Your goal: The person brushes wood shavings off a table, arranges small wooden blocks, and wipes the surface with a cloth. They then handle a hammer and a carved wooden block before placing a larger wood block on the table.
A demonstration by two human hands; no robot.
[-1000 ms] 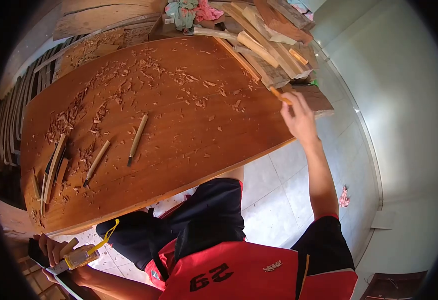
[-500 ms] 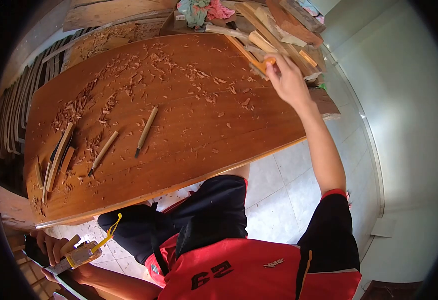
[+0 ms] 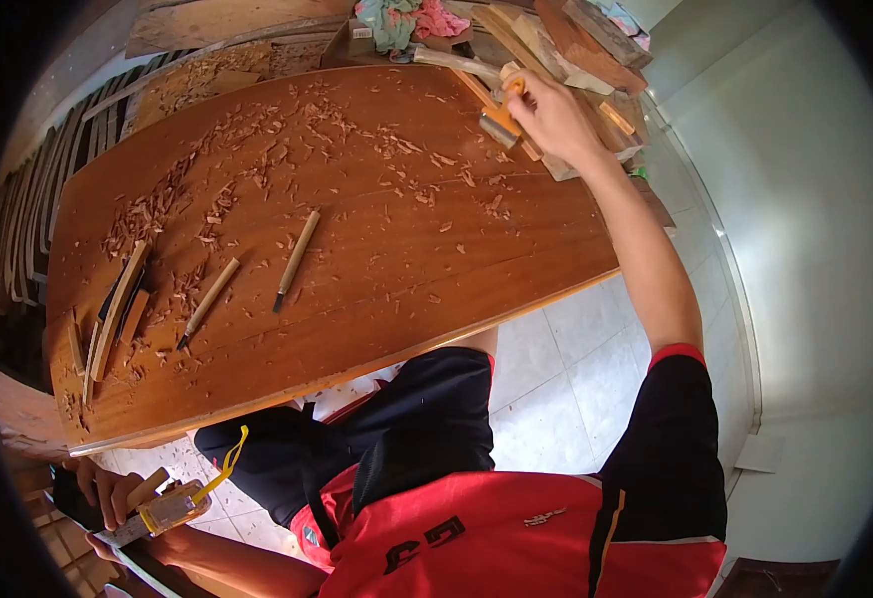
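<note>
Wood shavings point(image 3: 257, 179) are spread over most of the brown table point(image 3: 376, 279), and behind its far end a pile of wood offcuts point(image 3: 566, 60) is stacked, with a bundle of cloth point(image 3: 401, 20) beside it. Your right hand point(image 3: 546, 115) is stretched out to that far edge, and its fingers are closed around an orange-handled tool point(image 3: 501, 115) with a metal head, which is right at the border between the table and the pile; I cannot tell if it is already lifted or touching the wood. Your left hand point(image 3: 107, 493) is low, under the near edge of the table, and it grips a yellow tool point(image 3: 172, 503) with a wooden handle. Two chisels point(image 3: 295, 259) lie in the middle of the table, well apart from both hands, and some thin wood strips point(image 3: 117, 314) lie at the left side. To my judgement you are at the step of fetching the orange tool from the pile. The next move asks you to bring it back over the table without catching the offcuts, which are loosely stacked and could slide
</note>
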